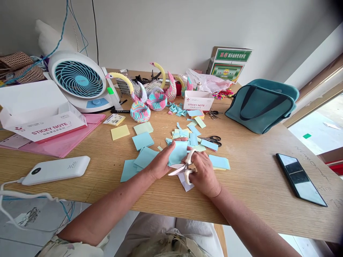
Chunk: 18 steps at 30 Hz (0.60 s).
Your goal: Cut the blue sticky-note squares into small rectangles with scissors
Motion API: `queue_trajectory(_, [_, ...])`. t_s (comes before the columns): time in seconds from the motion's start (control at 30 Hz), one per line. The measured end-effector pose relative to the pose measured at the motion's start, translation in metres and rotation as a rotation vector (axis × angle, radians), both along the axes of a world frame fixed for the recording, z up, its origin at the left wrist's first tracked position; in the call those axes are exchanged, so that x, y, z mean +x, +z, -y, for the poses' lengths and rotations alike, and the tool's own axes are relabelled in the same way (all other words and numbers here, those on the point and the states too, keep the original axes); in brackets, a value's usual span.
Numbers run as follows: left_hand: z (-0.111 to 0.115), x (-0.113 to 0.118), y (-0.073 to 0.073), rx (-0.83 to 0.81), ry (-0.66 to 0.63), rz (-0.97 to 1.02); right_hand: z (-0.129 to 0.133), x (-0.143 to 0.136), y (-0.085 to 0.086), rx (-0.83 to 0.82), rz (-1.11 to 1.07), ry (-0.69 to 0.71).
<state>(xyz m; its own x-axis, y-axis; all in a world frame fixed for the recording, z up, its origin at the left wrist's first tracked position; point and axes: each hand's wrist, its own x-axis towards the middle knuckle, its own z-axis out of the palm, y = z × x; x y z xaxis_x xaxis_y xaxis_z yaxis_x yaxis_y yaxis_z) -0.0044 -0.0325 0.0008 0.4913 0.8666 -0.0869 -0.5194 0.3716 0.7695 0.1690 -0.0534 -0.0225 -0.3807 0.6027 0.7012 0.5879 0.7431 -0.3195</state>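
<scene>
My left hand [164,159] holds a blue sticky note [178,153], thumb on its near face and fingers behind it. In my right hand [205,172] is a pair of white-handled scissors [190,167], blades parted and pointing left at the lower edge of the blue note. A white paper sheet [184,184] lies on the table beneath the scissors. Left of my hands are blue sticky notes [146,157] in loose stacks. Small cut blue and yellow pieces [178,134] lie just beyond my hands. Right of my right hand is a stack of cut blue and yellow strips [219,162].
Black scissors [214,140] lie behind my right hand. Folded paper swans [140,110] and a sticky note box [198,101] stand farther back. A fan [80,80], open box [50,121] and power bank [56,170] are left; a teal bag [262,105] and phone [301,180] right.
</scene>
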Motion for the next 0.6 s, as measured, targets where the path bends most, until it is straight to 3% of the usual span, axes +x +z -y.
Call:
queue_trajectory(0.23, [-0.003, -0.001, -0.004, -0.019, 0.028, -0.037, 0.001, 0.000, -0.002, -0.025, 0.011, -0.004])
queue_trajectory(0.33, [-0.006, -0.003, -0.008, -0.015, 0.022, -0.060, -0.001, 0.002, -0.003, -0.120, -0.115, -0.066])
queue_trajectory(0.47, [-0.009, -0.004, -0.012, -0.017, -0.079, -0.028, -0.007, 0.006, -0.002, -0.258, -0.361, -0.148])
queue_trajectory(0.6, [-0.007, -0.002, -0.015, -0.035, -0.123, -0.078, -0.010, 0.008, 0.000, -0.309, -0.398, -0.181])
